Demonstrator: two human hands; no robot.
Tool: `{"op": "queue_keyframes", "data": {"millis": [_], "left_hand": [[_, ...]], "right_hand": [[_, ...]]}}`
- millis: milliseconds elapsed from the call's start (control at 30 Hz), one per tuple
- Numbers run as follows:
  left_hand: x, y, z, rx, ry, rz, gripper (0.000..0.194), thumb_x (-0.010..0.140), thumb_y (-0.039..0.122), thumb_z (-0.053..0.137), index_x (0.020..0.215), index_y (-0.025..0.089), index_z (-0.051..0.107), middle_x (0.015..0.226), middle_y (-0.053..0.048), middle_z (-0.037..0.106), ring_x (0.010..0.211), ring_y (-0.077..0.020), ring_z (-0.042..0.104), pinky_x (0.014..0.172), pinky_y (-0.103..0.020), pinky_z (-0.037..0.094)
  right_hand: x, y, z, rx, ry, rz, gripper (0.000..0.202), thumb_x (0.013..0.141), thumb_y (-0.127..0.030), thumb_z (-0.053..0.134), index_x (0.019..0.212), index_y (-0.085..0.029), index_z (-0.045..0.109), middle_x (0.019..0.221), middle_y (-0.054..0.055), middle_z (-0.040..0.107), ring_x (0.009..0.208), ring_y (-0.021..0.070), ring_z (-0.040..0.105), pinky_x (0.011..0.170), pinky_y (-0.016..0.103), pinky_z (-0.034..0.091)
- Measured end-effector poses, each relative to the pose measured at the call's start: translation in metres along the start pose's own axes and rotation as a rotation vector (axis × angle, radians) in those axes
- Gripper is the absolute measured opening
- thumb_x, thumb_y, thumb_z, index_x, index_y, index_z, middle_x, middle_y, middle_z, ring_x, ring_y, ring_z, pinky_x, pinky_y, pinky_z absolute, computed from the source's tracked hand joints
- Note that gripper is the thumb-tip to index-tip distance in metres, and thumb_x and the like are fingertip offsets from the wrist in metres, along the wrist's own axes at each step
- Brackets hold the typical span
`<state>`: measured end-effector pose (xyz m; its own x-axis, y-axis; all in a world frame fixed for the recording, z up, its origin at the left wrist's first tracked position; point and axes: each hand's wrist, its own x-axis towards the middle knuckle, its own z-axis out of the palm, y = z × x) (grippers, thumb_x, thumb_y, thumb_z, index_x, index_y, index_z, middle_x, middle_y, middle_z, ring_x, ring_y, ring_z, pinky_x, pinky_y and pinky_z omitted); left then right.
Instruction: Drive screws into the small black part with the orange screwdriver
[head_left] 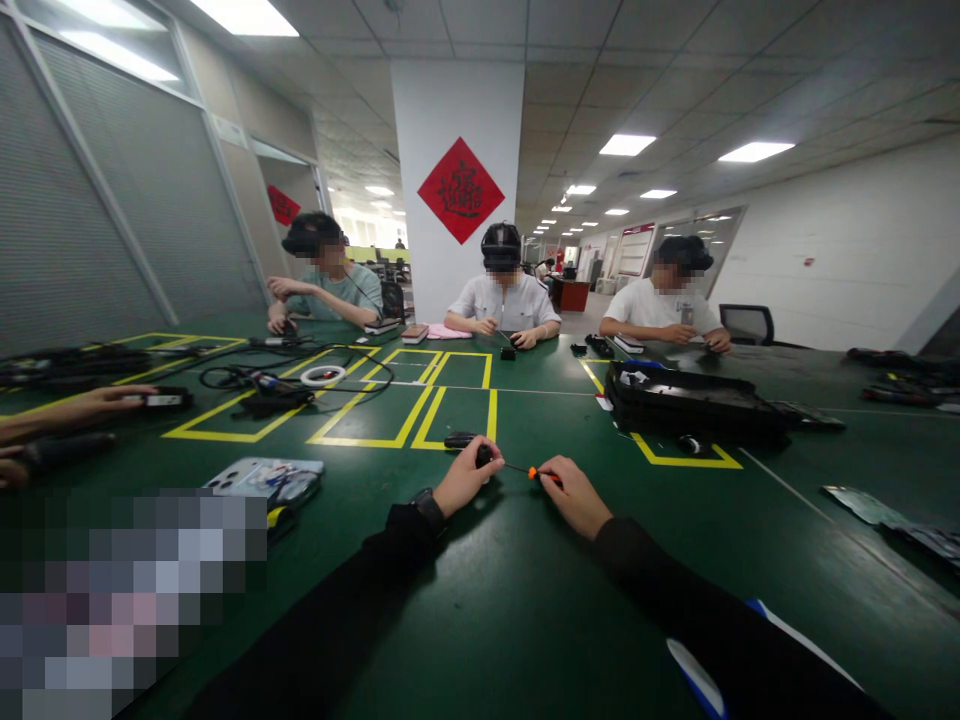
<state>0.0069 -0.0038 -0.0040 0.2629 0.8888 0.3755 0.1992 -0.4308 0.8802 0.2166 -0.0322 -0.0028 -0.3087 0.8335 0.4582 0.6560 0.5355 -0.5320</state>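
Note:
My left hand (466, 478), with a dark watch on the wrist, is closed around a small black part (485, 456) whose kind I cannot make out. Between finger and thumb, my right hand (576, 497) grips a screwdriver (533, 473) with an orange and black handle. Its thin shaft points left at the black part; whether the tip touches is too small to tell. Just beyond my left hand a dark elongated object (459, 440) lies on the green table (465, 600).
Yellow tape (360, 441) marks rectangles on the table. A black tray (690, 400) stands right of centre. Cables (262, 385) and a light-coloured box (262, 478) lie on the left. A co-worker's hand (105, 402) reaches in at the left edge. Several people sit across the table.

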Motion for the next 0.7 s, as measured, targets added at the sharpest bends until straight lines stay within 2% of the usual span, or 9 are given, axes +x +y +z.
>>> {"op": "queue_keyframes", "data": {"millis": [167, 467, 700], "left_hand": [[0.0003, -0.003, 0.0007, -0.039, -0.001, -0.023, 0.026, 0.072, 0.034, 0.053, 0.091, 0.018, 0.047, 0.083, 0.0, 0.054, 0.073, -0.0111, 0.051, 0.065, -0.023, 0.042], [-0.0004, 0.0003, 0.0004, 0.006, 0.004, -0.019, 0.023, 0.071, 0.036, 0.053, 0.083, 0.017, 0.049, 0.08, 0.0, 0.054, 0.071, -0.0112, 0.05, 0.067, -0.024, 0.041], [-0.0009, 0.0012, 0.0, 0.026, 0.012, -0.025, 0.022, 0.072, 0.037, 0.052, 0.082, 0.017, 0.05, 0.078, 0.0, 0.053, 0.07, -0.0117, 0.049, 0.064, -0.024, 0.04]], "right_hand": [[-0.0012, -0.0008, -0.0009, 0.014, 0.005, -0.01, 0.014, 0.076, -0.021, 0.05, 0.089, -0.018, 0.055, 0.087, 0.004, 0.055, 0.083, 0.0156, 0.048, 0.076, 0.029, 0.038], [0.0, -0.0007, 0.0001, -0.005, -0.009, 0.018, 0.018, 0.081, -0.02, 0.04, 0.084, -0.017, 0.057, 0.084, 0.005, 0.054, 0.084, 0.0155, 0.047, 0.078, 0.03, 0.037], [-0.0011, -0.0028, -0.0022, 0.012, 0.003, 0.001, 0.013, 0.075, -0.019, 0.049, 0.088, -0.018, 0.053, 0.086, 0.004, 0.054, 0.082, 0.0158, 0.047, 0.076, 0.03, 0.038]]}}
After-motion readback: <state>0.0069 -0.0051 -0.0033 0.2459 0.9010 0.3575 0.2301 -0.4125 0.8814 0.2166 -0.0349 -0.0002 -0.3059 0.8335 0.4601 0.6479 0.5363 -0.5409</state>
